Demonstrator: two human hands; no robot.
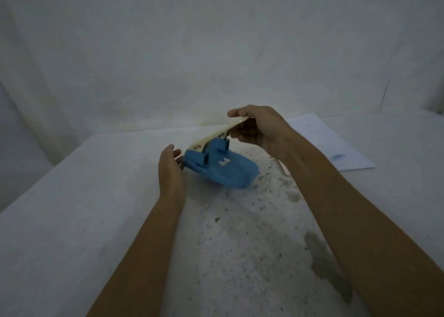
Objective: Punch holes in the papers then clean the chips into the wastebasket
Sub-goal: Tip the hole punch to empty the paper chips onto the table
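Gripping blue hole punch [221,168] lever, right hand [257,127] — left hand [169,170] beside, label unreadable

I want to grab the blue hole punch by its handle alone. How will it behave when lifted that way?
The hole punch is already tilted, its base off the table, so it will probably swing on the hinge. The right hand pinches the cream lever; the body looks rigid and fairly heavy for its size. The open left hand beside it could steady it.

I see hole punch [223,170]: blue body, matt painted look; cream lever [217,135], smooth, faint sheen. Table [72,220]: white, matt, rough, speckled and stained. Paper sheet [336,143]: thin, matt white. Backdrop [216,40]: cloth-like, matt.
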